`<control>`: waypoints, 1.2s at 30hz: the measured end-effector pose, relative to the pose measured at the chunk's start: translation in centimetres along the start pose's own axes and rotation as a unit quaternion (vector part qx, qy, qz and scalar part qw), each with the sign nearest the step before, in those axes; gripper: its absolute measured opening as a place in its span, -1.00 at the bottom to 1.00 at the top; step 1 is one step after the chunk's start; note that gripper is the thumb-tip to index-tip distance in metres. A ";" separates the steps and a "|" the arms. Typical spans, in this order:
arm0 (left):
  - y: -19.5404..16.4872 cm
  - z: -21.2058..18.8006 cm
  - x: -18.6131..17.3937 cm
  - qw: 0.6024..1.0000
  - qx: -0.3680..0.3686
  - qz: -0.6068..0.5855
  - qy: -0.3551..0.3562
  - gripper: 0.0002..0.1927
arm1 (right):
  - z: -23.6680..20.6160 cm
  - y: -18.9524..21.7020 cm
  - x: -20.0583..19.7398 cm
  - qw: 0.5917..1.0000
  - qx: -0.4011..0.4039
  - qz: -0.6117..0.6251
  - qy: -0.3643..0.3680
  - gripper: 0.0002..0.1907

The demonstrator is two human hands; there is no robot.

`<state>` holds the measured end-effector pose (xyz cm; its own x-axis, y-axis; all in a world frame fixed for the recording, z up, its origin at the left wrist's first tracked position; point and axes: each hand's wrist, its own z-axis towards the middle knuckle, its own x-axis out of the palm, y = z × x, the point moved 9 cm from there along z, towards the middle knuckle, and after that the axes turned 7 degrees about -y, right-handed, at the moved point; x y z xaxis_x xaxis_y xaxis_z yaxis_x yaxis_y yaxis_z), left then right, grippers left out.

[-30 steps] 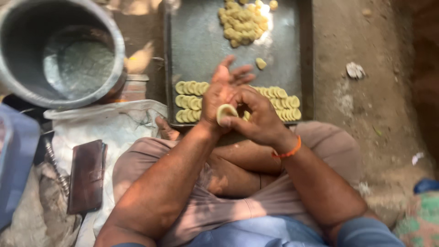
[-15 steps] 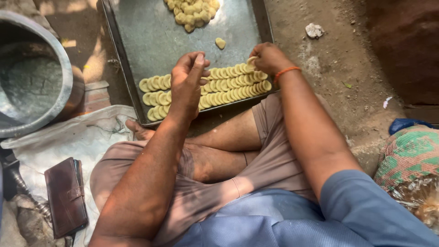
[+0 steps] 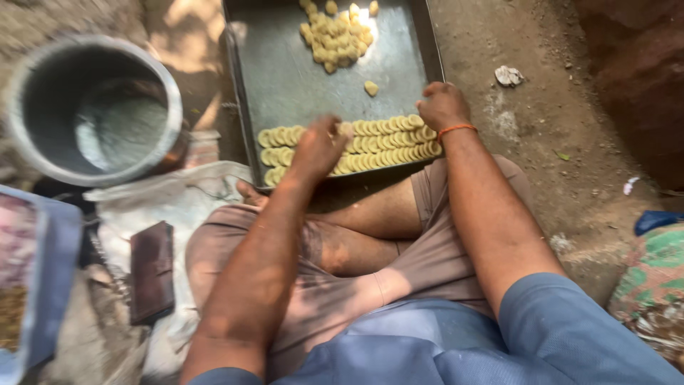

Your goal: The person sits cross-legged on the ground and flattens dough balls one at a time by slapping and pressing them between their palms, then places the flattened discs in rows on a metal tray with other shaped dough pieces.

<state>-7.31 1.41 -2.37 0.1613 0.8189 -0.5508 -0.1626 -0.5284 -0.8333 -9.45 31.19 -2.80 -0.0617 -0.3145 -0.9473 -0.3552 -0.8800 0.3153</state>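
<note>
— Where are your hands?

— Both over the dark rectangular metal tray [image 3: 285, 71]. My left hand [image 3: 318, 147] rests on the rows of flat round pale dough discs [image 3: 385, 139] along the near edge, fingers curled down; whether they pinch one, I cannot tell.

— And the right?

— My right hand [image 3: 443, 105] sits knuckles up at the rows' far end, fingers tucked under, hidden. A heap of small yellowish dough lumps [image 3: 336, 34] lies farther back.
</note>
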 end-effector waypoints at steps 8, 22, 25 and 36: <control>0.9 -6.0 7.7 0.942 -0.022 0.264 0.207 -0.60 | -2.2 -4.6 -3.6 0.982 0.186 0.024 -0.002 -0.25; -4.6 -10.6 7.5 0.899 -0.098 0.385 0.186 -0.49 | -4.2 -5.8 -4.4 0.973 0.192 0.070 0.111 -0.47; -4.6 -10.5 7.4 0.901 -0.083 0.382 0.186 -0.51 | -4.1 -6.3 -4.4 0.967 0.215 0.086 0.111 -0.47; -1.9 -2.7 3.4 0.931 -0.197 -0.298 0.077 -0.66 | -0.9 -4.5 -3.7 0.984 0.148 0.091 -0.040 -0.38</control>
<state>-3.84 4.58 -2.79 0.2516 0.9670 0.0400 0.3647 -0.0564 -0.9294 -6.75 35.95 -0.63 -0.2183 -0.4182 -0.8818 -0.5863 -0.6661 0.4610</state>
